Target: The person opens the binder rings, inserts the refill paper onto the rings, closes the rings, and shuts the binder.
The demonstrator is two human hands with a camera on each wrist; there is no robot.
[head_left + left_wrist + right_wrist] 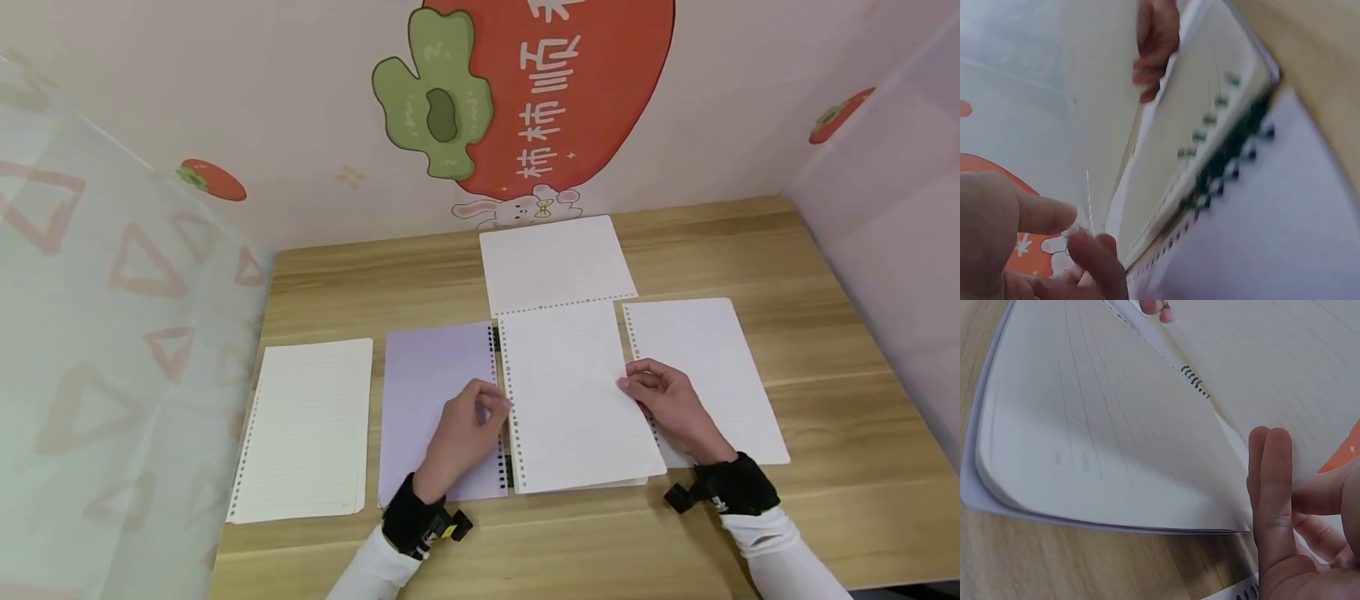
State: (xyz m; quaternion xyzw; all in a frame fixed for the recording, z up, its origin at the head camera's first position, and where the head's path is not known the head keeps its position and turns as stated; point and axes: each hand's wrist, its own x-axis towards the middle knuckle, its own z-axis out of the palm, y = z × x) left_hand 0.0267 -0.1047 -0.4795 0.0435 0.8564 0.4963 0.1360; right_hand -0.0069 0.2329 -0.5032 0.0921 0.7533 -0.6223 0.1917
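Note:
Both hands hold a loose sheet of lined, punched paper (577, 392) above the right half of a ring-bound notebook. My left hand (467, 429) pinches its punched left edge, and the thumb and fingertips meet there in the left wrist view. At the opposite edge, my right hand (675, 408) pinches the paper between thumb and fingers. The notebook's purple cover (435, 358) lies flat under the left hand. Dark green binding rings (1229, 156) run along the spine, with lined pages (1054, 425) stacked beside them. The sheet hides most of this stack in the head view.
Left of the notebook lies a stack of punched lined paper (307, 425). Another punched sheet (555, 267) lies behind it, near the wall. A third lined sheet (712, 358) lies to the right, partly beneath the right hand. All rest on a wooden table (847, 400).

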